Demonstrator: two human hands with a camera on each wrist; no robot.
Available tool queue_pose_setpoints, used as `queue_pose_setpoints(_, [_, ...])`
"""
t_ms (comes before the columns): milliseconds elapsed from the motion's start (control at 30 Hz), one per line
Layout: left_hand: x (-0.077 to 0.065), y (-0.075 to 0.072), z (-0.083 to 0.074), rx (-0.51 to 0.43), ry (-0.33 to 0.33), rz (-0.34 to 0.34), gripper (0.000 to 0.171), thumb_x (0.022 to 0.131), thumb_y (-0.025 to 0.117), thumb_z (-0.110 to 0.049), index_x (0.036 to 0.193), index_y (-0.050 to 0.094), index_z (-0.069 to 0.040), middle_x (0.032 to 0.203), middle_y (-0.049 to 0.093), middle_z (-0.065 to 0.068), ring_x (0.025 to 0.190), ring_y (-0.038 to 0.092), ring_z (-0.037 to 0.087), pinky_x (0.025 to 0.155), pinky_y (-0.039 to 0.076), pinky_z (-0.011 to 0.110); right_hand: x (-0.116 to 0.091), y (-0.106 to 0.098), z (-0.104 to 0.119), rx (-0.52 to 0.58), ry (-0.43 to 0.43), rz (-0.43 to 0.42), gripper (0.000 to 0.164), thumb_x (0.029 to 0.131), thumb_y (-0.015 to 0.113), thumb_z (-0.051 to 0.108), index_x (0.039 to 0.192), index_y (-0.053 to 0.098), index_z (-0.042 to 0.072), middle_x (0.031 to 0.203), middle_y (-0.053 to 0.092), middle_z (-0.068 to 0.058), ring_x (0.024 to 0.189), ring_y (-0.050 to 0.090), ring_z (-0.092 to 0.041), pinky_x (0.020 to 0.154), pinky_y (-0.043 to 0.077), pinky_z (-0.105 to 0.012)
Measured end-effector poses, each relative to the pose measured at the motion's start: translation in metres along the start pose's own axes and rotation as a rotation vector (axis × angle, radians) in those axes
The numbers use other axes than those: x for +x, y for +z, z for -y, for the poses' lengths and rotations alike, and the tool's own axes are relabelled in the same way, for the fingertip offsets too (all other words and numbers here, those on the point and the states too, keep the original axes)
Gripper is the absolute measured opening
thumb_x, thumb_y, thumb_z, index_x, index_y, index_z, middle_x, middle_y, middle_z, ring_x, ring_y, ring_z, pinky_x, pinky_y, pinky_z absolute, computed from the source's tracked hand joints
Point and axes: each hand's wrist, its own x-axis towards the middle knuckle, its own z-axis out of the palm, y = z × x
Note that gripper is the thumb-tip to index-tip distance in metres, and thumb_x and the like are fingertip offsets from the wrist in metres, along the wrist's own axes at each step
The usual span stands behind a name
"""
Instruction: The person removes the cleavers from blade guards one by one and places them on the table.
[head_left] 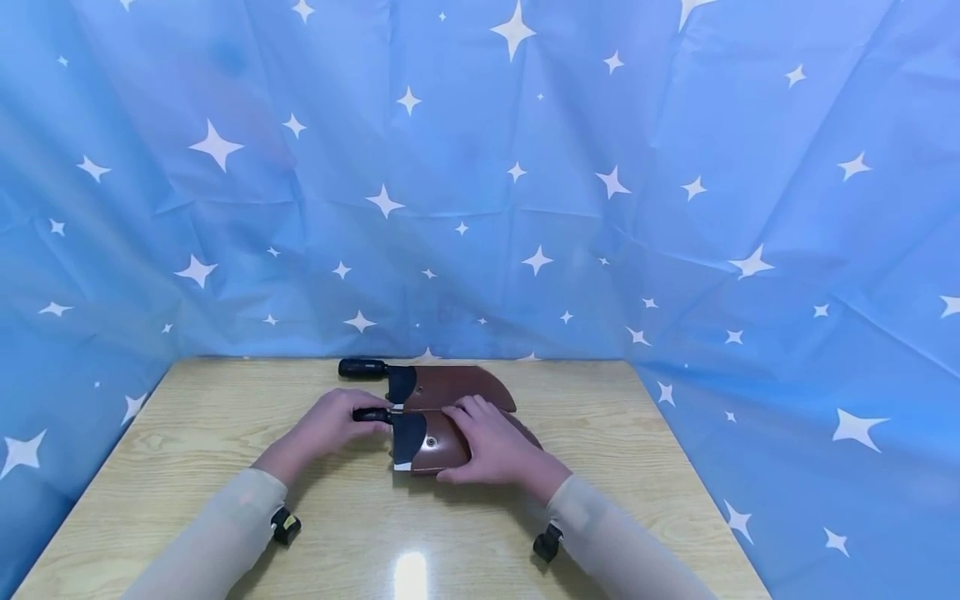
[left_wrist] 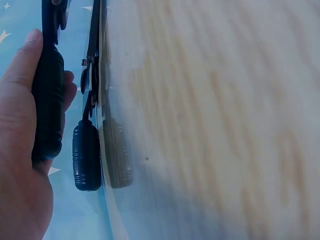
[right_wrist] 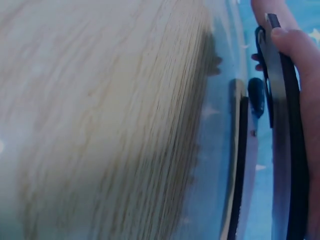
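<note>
Two broad-bladed knives in brown leather sheaths stand out in the head view, one behind the other. My left hand grips the black handle of the nearer one. Across its brown sheath, which has a metal snap and a dark band at the mouth, my right hand holds with thumb and fingers on opposite edges. The blade inside is hidden. Behind lies the second sheath, its black handle pointing left. From the left wrist, the gripped handle shows apart from the other ribbed handle.
A light wood-grain table lies under everything, with a bright reflection near the front. Blue fabric with white stars hangs behind and at both sides. Small black devices sit on both wrists.
</note>
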Motion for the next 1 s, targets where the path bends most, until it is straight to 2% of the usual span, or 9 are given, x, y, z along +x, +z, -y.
queue_pose_setpoints(100, [0.0,-0.002,-0.003,0.037,0.012,-0.021,0.042,0.093,0.091,-0.042,0.129,0.084,-0.021,0.122,0.081,-0.006,0.115,0.076,0.023,0.101,0.06,0.051,0.0,-0.003,0.003,0.007,0.004,0.002,0.113,0.082,0.066,0.094,0.163,0.05,0.017,0.145,0.052,0.002,0.127,0.049,-0.016,0.104,0.052,-0.041])
queue_pose_setpoints(200, [-0.001,-0.002,-0.005,0.075,0.057,-0.068,0.039,0.093,0.092,-0.04,0.127,0.085,-0.02,0.117,0.082,-0.007,0.107,0.078,0.02,0.094,0.062,0.048,-0.002,-0.007,0.005,0.014,0.006,-0.001,0.114,0.083,0.066,0.093,0.165,0.049,0.015,0.149,0.052,0.0,0.131,0.05,-0.018,0.108,0.051,-0.044])
queue_pose_setpoints(300, [-0.001,-0.002,-0.007,0.076,0.114,-0.126,0.035,0.092,0.094,-0.033,0.123,0.087,-0.018,0.112,0.082,-0.007,0.1,0.077,0.017,0.087,0.063,0.045,-0.003,-0.009,0.007,0.008,0.008,-0.007,0.116,0.084,0.066,0.093,0.167,0.046,0.014,0.153,0.051,-0.002,0.137,0.05,-0.021,0.115,0.049,-0.046])
queue_pose_setpoints(400, [-0.002,-0.003,-0.009,0.054,0.142,-0.149,0.033,0.092,0.094,-0.029,0.122,0.087,-0.016,0.11,0.082,-0.007,0.099,0.077,0.016,0.086,0.063,0.044,-0.005,-0.01,0.008,-0.003,0.001,-0.007,0.118,0.085,0.067,0.091,0.169,0.044,0.012,0.156,0.05,-0.004,0.141,0.051,-0.023,0.121,0.044,-0.047])
queue_pose_setpoints(633, [-0.003,-0.002,-0.012,0.016,0.11,-0.144,0.032,0.094,0.092,-0.032,0.122,0.087,-0.016,0.11,0.081,-0.007,0.098,0.077,0.015,0.082,0.062,0.041,-0.003,-0.007,0.011,-0.067,-0.023,0.025,0.132,0.079,0.079,0.087,0.176,0.028,0.012,0.17,0.041,-0.009,0.154,0.041,-0.03,0.13,0.032,-0.052])
queue_pose_setpoints(1000, [-0.001,-0.007,-0.015,-0.043,0.084,-0.129,0.033,0.092,0.095,-0.031,0.121,0.088,-0.017,0.11,0.081,-0.01,0.096,0.075,0.009,0.077,0.06,0.034,-0.002,-0.011,0.016,-0.055,-0.04,-0.007,0.129,0.082,0.079,0.084,0.175,0.031,0.009,0.158,0.047,-0.009,0.144,0.046,-0.027,0.129,0.032,-0.051])
